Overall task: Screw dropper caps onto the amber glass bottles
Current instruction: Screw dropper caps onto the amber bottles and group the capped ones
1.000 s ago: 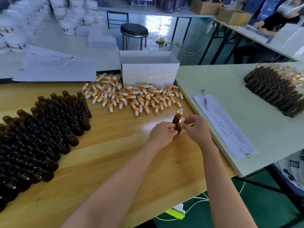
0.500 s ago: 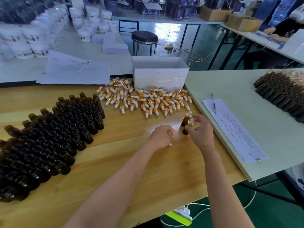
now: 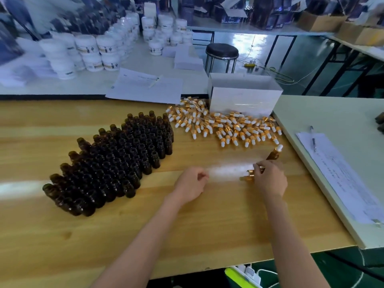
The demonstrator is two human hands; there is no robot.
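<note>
The right hand is pinching what looks like a capped bottle in its fingers, low over the desk, and it ought to be setting it squarely beside the upright finished bottle so neither tips. The left hand is hanging loosely curled, holding nothing, near the open amber bottles. Loose dropper caps are lying heaped by a white box, and white jars are crowding the far desk.

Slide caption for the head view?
Right hand holds a capped amber bottle near the dropper caps; left hand empty, near uncapped bottles.
</note>
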